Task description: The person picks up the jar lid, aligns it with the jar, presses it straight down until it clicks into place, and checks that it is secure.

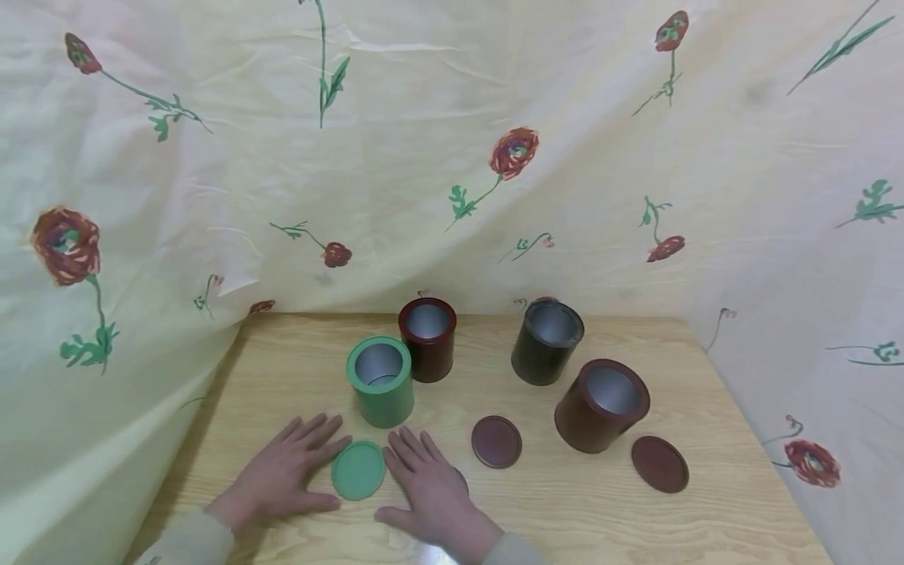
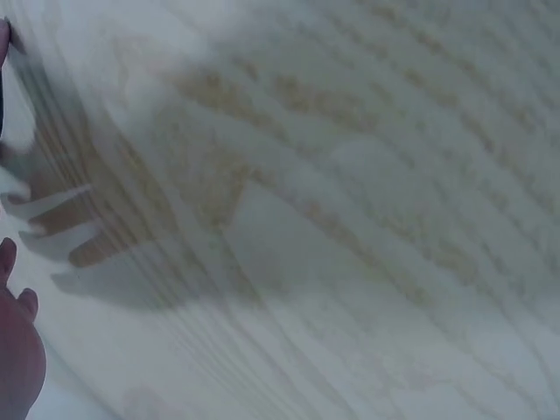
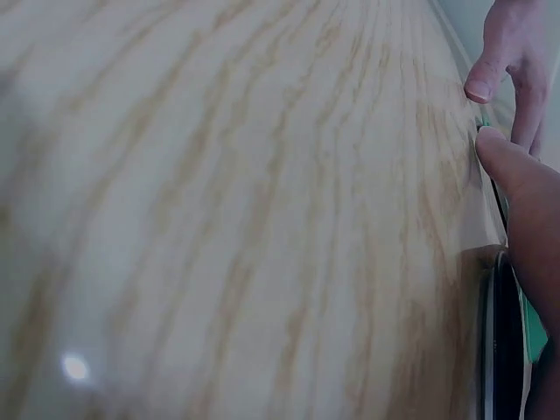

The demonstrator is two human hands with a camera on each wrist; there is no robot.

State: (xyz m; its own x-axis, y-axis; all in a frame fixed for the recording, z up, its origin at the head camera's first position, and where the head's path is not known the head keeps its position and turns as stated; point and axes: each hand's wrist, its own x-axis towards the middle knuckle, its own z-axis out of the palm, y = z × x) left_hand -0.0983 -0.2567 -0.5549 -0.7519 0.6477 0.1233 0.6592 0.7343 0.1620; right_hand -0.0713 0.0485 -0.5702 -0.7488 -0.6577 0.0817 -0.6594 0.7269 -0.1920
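Observation:
My left hand [image 1: 293,471] is spread over the wooden table with its fingers straight, beside a round green lid [image 1: 358,470]. On the lid's other side my right hand [image 1: 427,486] reaches forward, palm down and fingers extended. Neither hand grips anything. Partly hidden under the right hand is a dark lid [image 1: 462,480], whose edge also shows in the right wrist view. Just beyond the hands stands an open green canister [image 1: 384,402]. In the left wrist view only the left hand's fingertips and thumb [image 2: 19,359] show at the edge.
A dark red canister [image 1: 432,357] stands behind the green one. Farther right are a black canister [image 1: 538,357] and a brown-red canister [image 1: 588,420], both open on top. Two dark red lids lie flat, one mid-table [image 1: 497,442], one at right [image 1: 660,464]. Flowered cloth [image 1: 395,196] hangs behind.

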